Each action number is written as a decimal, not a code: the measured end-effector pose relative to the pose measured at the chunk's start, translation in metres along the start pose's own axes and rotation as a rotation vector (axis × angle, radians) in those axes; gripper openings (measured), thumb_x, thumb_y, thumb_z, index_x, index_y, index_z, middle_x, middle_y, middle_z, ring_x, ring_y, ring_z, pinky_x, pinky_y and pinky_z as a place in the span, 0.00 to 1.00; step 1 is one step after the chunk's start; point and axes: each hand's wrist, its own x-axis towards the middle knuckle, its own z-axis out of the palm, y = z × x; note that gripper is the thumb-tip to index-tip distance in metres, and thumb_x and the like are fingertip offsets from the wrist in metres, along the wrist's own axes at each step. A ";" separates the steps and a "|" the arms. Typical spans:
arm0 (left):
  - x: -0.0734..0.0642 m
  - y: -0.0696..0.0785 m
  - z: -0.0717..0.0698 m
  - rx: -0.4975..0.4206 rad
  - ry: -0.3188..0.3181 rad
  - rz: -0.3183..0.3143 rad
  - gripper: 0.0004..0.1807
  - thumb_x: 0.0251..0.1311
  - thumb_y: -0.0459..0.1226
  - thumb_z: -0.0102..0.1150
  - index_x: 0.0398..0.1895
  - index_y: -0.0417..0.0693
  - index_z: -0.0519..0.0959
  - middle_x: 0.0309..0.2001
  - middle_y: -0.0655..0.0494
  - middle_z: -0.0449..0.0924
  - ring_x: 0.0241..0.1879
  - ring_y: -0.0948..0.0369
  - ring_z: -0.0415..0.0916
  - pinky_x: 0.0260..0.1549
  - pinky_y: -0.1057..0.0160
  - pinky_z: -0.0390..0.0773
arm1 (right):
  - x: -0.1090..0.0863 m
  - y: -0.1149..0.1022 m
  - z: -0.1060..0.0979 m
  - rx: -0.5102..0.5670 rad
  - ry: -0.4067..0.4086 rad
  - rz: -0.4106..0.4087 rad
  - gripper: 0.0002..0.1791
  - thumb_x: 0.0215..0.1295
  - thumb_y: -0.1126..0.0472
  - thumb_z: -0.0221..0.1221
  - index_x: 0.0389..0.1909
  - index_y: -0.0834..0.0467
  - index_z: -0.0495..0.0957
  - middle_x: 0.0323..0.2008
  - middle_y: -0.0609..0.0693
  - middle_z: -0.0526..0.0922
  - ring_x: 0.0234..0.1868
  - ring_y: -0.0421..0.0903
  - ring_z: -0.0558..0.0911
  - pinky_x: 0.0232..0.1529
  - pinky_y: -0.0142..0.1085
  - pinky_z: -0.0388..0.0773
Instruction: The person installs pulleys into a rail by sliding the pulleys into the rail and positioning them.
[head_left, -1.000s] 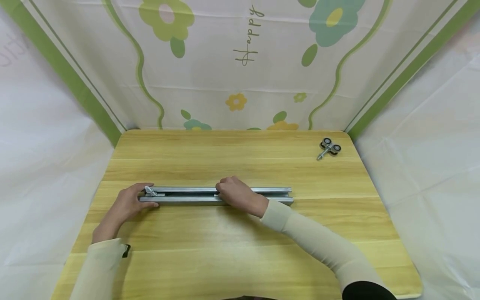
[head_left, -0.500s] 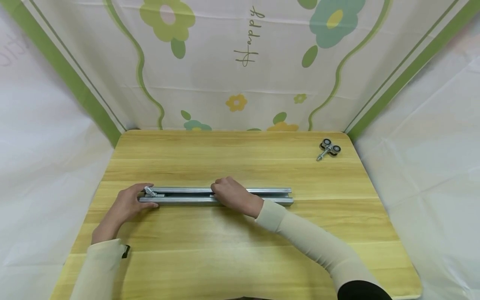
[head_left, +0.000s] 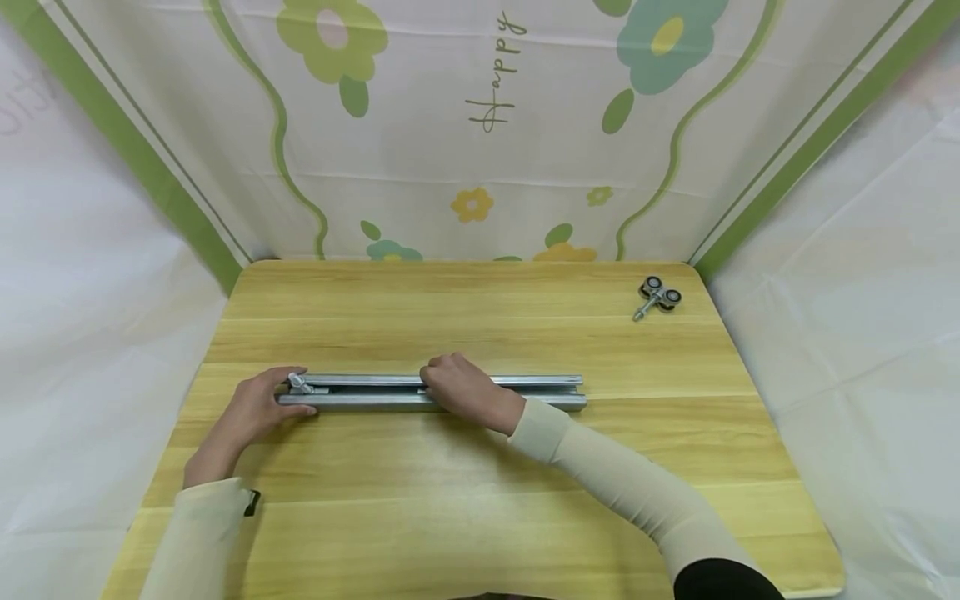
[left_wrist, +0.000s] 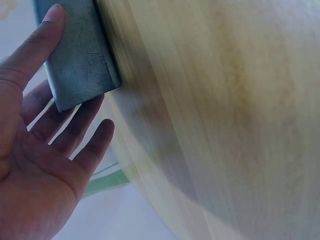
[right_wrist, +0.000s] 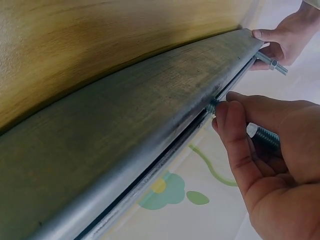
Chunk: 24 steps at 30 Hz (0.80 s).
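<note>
A grey metal C-channel rail (head_left: 375, 402) lies on the table, slot upward. My left hand (head_left: 251, 410) holds its left end, thumb on the near wall and fingers at the far side; the left wrist view shows the thumb on the rail's flat face (left_wrist: 82, 60). Near that end, a threaded bolt (right_wrist: 272, 63) with a nut sticks out of the slot. Around the rail's middle, my right hand (head_left: 467, 392) pinches another threaded bolt (right_wrist: 265, 137) that rises from the slot. Whatever carries this bolt inside the rail is mostly hidden.
A loose roller trolley (head_left: 658, 295) with black-rimmed wheels and a bolt lies at the table's back right. The wood-grain table (head_left: 480, 508) has rounded corners. A floral cloth (head_left: 420, 150) hangs behind it, with white sheets on both sides.
My right hand has slid a little to the left along the rail, mostly in the first half second. The left hand and the rail have stayed put.
</note>
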 end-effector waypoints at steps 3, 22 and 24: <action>-0.001 0.000 0.001 0.000 -0.002 -0.006 0.41 0.52 0.43 0.84 0.66 0.33 0.78 0.63 0.26 0.77 0.59 0.28 0.77 0.58 0.29 0.76 | 0.000 0.000 0.001 -0.002 0.000 0.002 0.08 0.67 0.69 0.65 0.28 0.58 0.84 0.27 0.50 0.86 0.27 0.43 0.84 0.27 0.39 0.83; 0.000 0.002 0.000 -0.008 -0.008 -0.022 0.40 0.53 0.42 0.83 0.67 0.32 0.77 0.63 0.26 0.77 0.61 0.28 0.76 0.59 0.29 0.76 | -0.002 0.005 -0.012 0.088 -0.154 0.047 0.11 0.74 0.53 0.67 0.35 0.58 0.84 0.29 0.46 0.82 0.26 0.37 0.73 0.27 0.29 0.73; 0.000 0.002 0.000 -0.007 -0.005 -0.019 0.40 0.53 0.42 0.83 0.66 0.32 0.77 0.63 0.26 0.77 0.61 0.28 0.76 0.59 0.29 0.76 | -0.004 0.008 -0.017 0.092 -0.143 0.055 0.14 0.73 0.49 0.68 0.36 0.57 0.83 0.28 0.45 0.81 0.25 0.36 0.73 0.25 0.29 0.72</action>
